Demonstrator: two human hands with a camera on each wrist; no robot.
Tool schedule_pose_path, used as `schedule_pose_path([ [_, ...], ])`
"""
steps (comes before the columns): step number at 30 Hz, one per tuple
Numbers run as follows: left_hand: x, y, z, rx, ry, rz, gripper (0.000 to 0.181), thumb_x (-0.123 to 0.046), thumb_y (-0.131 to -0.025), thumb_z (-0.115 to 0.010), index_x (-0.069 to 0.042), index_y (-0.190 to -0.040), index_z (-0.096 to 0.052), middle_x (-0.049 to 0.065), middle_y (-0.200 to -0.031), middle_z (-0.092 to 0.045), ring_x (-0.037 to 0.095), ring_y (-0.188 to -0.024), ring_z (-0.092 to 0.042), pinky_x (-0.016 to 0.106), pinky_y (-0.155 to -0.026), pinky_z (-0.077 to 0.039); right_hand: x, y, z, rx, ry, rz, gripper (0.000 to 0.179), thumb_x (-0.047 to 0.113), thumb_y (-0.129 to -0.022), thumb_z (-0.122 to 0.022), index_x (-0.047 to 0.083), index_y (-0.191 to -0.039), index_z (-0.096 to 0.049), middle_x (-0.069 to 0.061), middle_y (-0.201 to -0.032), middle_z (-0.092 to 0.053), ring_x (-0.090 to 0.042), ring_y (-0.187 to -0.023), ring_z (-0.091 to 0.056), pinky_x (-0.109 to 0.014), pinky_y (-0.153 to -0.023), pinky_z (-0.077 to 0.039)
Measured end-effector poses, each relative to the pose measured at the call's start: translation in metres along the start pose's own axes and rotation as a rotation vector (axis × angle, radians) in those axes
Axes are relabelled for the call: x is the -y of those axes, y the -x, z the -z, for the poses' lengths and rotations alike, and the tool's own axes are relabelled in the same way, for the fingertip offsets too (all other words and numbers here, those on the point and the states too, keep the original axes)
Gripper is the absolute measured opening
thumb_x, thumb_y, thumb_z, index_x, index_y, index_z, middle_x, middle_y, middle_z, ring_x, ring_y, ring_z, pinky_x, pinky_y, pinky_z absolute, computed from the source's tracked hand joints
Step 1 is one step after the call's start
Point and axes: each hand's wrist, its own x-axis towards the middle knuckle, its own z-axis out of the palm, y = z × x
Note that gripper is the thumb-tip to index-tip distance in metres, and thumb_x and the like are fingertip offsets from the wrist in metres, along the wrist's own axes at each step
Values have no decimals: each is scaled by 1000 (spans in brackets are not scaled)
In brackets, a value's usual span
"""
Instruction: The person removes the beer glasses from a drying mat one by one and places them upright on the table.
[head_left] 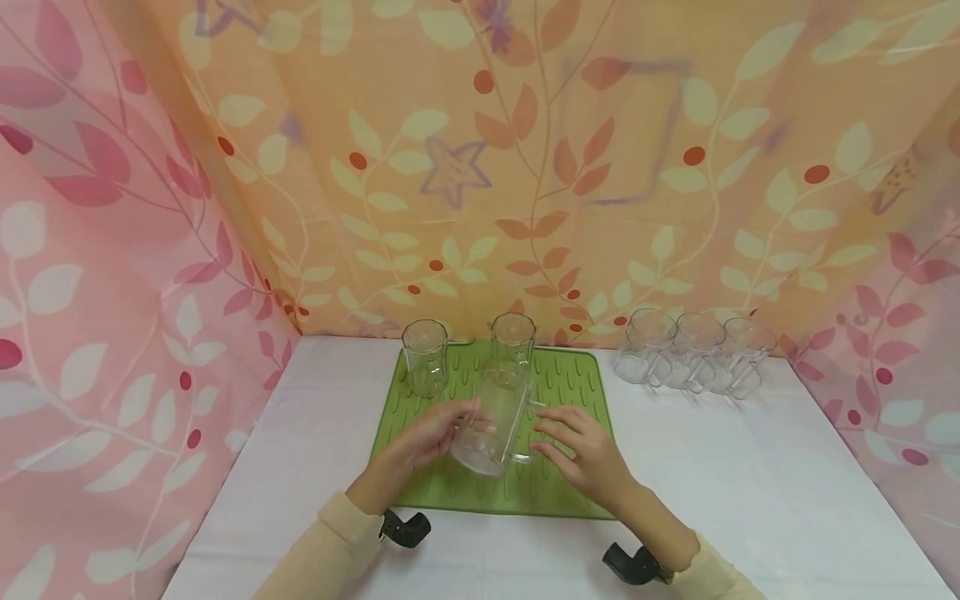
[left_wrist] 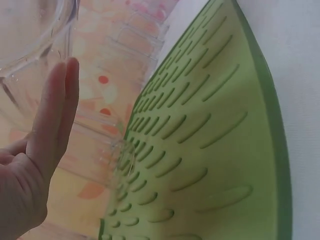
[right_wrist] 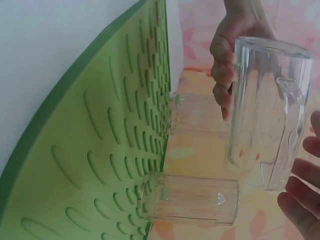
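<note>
A clear glass mug (head_left: 495, 421) is held tilted above the green drying mat (head_left: 442, 492). My left hand (head_left: 433, 432) holds it by the body, fingers on the left side. In the left wrist view two fingers of the left hand (left_wrist: 50, 115) look straight against the glass. Close by the mug's handle hovers my right hand (head_left: 588, 458), its fingers spread and slightly bent. In the right wrist view, the right hand's fingers (right_wrist: 302, 177) are beside the handle without being wrapped round it; whether a fingertip touches is unclear.
A second glass mug (head_left: 425, 362) stands on the mat's back left part. Another mug (head_left: 513, 332) stands at the mat's back middle, partly behind the held one. Three more mugs (head_left: 697, 350) stand in a row on the white table at the back right. Patterned curtains (head_left: 450, 233) surround the table.
</note>
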Motion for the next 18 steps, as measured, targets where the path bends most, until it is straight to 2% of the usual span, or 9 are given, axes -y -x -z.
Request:
schedule_pose_path([
  [3, 2, 4, -2, -55, -69, -26, 54, -35, -96, -56, 11, -124, -56, 5, -102, -71, 14, -85, -68, 32, -79, -59, -2, 0, 0, -26, -5, -47, 19, 20, -86, -74, 4, -97, -74, -9, -103, -71, -24, -94, -66, -24, -86, -54],
  [6, 4, 8, -5, -108, -136, -52, 54, -36, -93, -60, 10, -121, -59, 10, -102, -70, 13, -85, -66, 30, -78, -57, -4, 0, -1, -50, 5, -92, 20, 12, -80, -78, 3, -98, -74, -9, -102, -72, -24, -92, -68, -23, -84, -56],
  [11, 7, 13, -10, -134, -165, -106, 53, -31, -92, -65, 8, -127, -56, 18, -113, -67, 12, -84, -69, 27, -76, -59, -7, -1, -1, -71, 20, -174, 31, 0, -69, -82, 4, -99, -74, -7, -100, -73, -24, -91, -71, -26, -81, -58],
  [15, 11, 16, -13, -140, -197, -181, 52, -23, -91, -68, 7, -131, -52, 24, -122, -62, 20, -91, -71, 26, -76, -60, -9, -1, -1, -54, -39, -257, 30, -1, -71, -81, 4, -99, -74, -6, -98, -74, -21, -85, -71, -24, -76, -59],
  [18, 15, 19, -15, -159, -243, -233, 52, -20, -89, -70, 4, -132, -53, 24, -127, -59, 25, -101, -70, 25, -77, -59, -10, -1, 0, -17, -125, -348, 27, 0, -76, -79, 5, -102, -73, -6, -98, -74, -17, -84, -70, -26, -74, -60],
])
